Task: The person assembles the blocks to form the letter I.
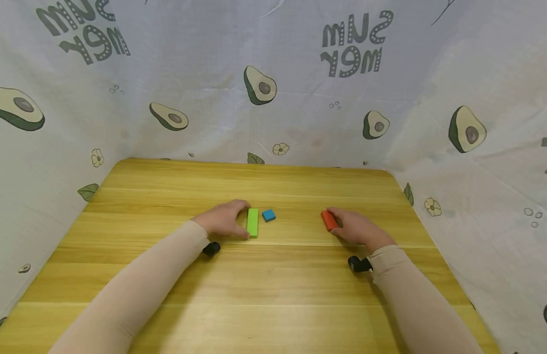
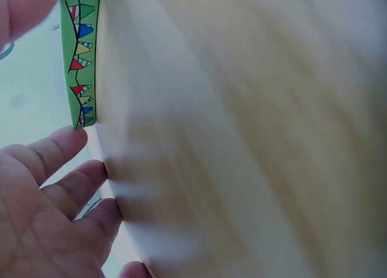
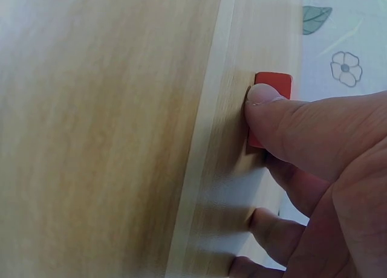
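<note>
A long green block (image 1: 253,222) lies on the table with its length pointing away from me. My left hand (image 1: 222,219) holds it by its two ends, thumb near and index finger far. Bunting flags are printed on the side of this block (image 2: 80,60) in the left wrist view, where a fingertip touches one end. Just right of it lies a small blue block (image 1: 269,215), touched by neither hand. Farther right, my right hand (image 1: 355,227) pinches a red block (image 1: 329,221), whose far part (image 3: 275,81) shows beyond the thumb in the right wrist view.
The wooden table (image 1: 273,295) has rounded far corners. White cloth (image 1: 211,49) printed with avocados, flowers and mirrored lettering hangs behind it and along both sides. A black wrist camera (image 1: 359,264) juts out below the right wrist, another (image 1: 211,249) below the left.
</note>
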Motion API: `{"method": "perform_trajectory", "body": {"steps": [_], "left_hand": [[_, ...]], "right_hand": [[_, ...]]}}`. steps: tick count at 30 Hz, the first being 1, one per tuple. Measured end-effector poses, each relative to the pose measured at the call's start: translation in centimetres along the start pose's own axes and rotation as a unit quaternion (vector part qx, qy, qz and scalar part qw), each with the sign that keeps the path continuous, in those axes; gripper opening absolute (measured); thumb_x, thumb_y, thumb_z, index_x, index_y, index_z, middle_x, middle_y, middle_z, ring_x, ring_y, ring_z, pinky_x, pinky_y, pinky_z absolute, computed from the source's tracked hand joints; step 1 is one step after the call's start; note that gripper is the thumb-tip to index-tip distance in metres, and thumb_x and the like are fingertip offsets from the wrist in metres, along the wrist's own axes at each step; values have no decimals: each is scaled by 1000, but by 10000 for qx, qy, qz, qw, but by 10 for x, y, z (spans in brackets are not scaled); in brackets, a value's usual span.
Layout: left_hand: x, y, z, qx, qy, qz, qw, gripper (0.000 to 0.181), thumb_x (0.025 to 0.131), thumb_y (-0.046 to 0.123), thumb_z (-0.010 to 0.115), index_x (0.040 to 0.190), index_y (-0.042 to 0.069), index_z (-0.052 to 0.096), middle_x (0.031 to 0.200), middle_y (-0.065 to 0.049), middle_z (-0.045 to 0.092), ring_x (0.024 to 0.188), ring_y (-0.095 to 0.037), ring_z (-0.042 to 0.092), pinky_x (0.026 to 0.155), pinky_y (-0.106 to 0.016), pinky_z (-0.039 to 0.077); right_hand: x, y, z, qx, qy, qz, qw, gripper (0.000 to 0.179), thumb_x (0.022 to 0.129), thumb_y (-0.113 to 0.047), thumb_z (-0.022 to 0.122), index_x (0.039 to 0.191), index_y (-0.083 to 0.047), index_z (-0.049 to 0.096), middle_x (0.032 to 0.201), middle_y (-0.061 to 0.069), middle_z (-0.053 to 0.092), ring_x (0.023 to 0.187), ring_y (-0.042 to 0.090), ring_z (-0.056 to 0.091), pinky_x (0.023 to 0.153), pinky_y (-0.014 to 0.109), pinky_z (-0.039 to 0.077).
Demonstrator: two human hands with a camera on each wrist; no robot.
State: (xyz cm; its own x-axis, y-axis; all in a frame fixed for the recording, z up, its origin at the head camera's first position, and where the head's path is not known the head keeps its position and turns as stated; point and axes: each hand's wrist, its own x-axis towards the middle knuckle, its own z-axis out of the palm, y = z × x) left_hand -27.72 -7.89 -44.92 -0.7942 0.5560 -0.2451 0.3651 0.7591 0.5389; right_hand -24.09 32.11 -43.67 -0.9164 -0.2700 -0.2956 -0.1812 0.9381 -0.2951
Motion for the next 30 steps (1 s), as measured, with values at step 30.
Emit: {"method": "perform_trajectory", "body": {"steps": [30], "left_hand": [[-4,4,1,-402,-49,-274,9988,89,87,41,86,160,15,43,169,-10,37,156,-38,36,127,-54,32]], "right_hand": [[1,0,1,72,54,-118,9999,73,102,-25,70,163,-3,36,147,33,57,120,43,63,96,57,53]]}}
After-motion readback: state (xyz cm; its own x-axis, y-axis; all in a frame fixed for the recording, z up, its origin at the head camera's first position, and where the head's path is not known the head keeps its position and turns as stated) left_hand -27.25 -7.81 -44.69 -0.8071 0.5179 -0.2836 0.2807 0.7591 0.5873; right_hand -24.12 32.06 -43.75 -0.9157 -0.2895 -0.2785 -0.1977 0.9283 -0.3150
